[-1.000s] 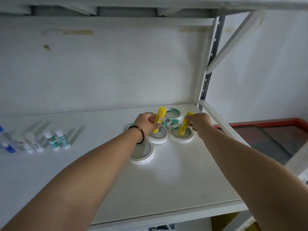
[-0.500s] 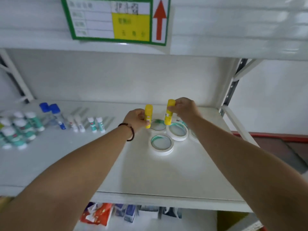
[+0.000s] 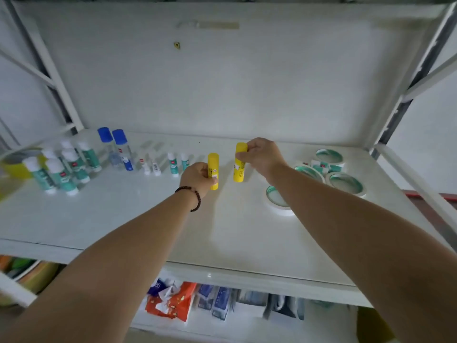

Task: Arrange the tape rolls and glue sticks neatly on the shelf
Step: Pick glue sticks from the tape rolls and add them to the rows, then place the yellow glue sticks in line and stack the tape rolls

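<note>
My left hand (image 3: 196,178) grips a yellow glue stick (image 3: 213,169) upright, its base near the white shelf (image 3: 123,219). My right hand (image 3: 263,157) holds a second yellow glue stick (image 3: 240,160) upright just to the right of the first. Left of them stands a row of small glue sticks with white caps (image 3: 173,162), then two blue-capped bottles (image 3: 118,149) and a cluster of green-labelled glue sticks (image 3: 61,169). Several white tape rolls with green cores (image 3: 346,183) lie flat at the right, one (image 3: 275,198) partly under my right forearm.
A yellow tape roll (image 3: 14,162) sits at the far left edge. The shelf's metal uprights (image 3: 395,112) frame both sides. Packets and bags (image 3: 173,303) lie on the lower shelf below the front edge.
Both hands have carried the yellow glue sticks leftward, away from the tape rolls and toward the row of small glue sticks. The camera view has shifted left and down.
</note>
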